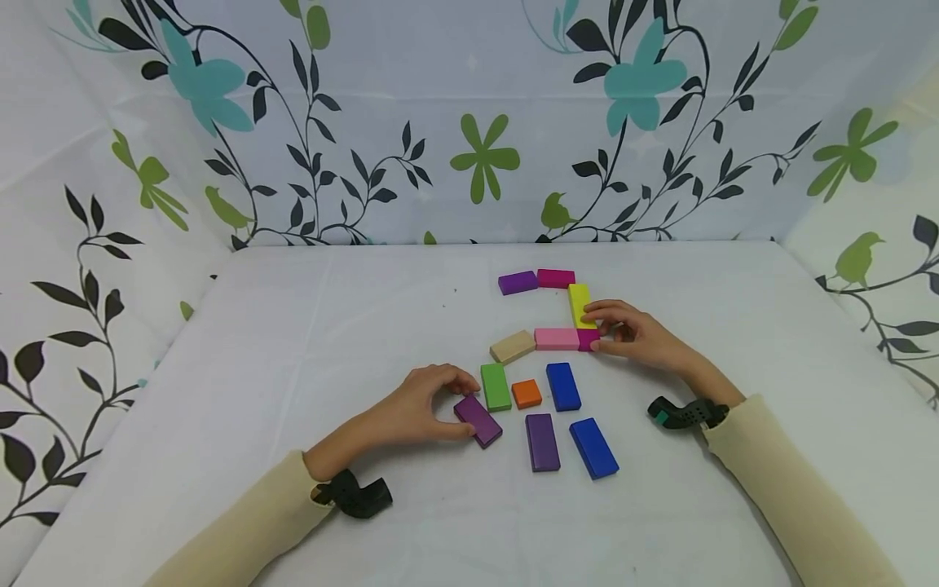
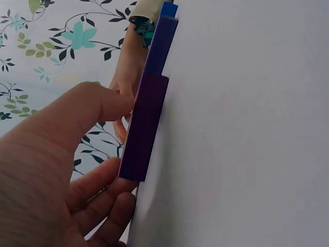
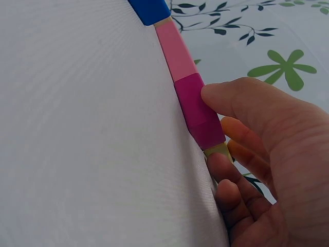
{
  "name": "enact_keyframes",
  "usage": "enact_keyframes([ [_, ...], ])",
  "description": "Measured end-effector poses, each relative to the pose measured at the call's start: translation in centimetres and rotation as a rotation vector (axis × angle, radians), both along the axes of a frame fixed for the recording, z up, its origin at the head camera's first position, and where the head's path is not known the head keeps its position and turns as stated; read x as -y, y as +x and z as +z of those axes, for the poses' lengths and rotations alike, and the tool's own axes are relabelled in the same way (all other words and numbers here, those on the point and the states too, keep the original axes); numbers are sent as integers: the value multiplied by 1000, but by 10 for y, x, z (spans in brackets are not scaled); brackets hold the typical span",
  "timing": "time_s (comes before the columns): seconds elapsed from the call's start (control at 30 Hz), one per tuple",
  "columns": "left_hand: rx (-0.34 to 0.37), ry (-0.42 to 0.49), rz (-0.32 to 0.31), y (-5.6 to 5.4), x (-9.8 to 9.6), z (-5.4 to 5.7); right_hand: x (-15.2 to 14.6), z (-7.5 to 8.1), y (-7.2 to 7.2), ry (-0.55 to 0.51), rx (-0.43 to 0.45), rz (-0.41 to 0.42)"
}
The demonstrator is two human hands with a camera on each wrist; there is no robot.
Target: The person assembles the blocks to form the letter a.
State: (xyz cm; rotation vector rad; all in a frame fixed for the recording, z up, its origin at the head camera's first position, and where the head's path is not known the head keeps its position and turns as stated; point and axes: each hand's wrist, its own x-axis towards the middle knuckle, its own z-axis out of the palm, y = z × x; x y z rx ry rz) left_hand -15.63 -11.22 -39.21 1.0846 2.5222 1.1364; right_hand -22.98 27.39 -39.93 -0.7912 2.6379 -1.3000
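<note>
My left hand holds a purple block by its ends, thumb at the near one and fingers at the far one. The left wrist view shows this purple block low against the white surface. At the right, my right hand has its thumb on a small magenta block and its fingertips by a yellow block. Up close, the thumb presses the magenta block, which abuts a pink block. That pink block lies left of the magenta one, beside a tan block.
Farther back lie a violet block and a crimson block, end to end. Between the hands are a green block, an orange block, a blue block, another purple block and a second blue block.
</note>
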Motion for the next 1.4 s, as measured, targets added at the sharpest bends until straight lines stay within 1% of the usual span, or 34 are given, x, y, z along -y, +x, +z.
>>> enact_keyframes([
  [0.13, 11, 11, -63, -3, 4, 2, -1, -1, 0, 0, -1, 0],
  [0.23, 13, 11, -85, -3, 6, 2, -2, -3, -2, 3, -13, 4],
  [0.37, 6, 27, -108, -5, 6, 0, -2, -4, -3, 11, -26, 5],
  [0.57, -44, 57, -156, -6, 5, -2, -1, -1, -3, 15, -6, 4],
  [0.67, -78, 32, -163, -5, 4, -2, 0, 1, -3, 11, -10, 7],
  [0.77, -97, -14, -159, -2, 1, 1, 0, 2, -3, 3, -15, 12],
  [0.93, -78, -66, -151, 4, -5, 6, 0, 2, -2, 12, -23, 9],
  [1.03, -70, -88, -152, 6, -8, 7, -1, 2, -2, 13, -17, 4],
  [1.13, -89, -107, -161, 6, -11, 7, -1, 1, -3, 10, -14, 3],
  [1.27, -130, -109, -178, 6, -16, 8, -1, 1, -2, 4, -12, 2],
  [1.4, -144, -119, -189, 6, -21, 11, -1, 0, -2, 1, -8, -1],
])
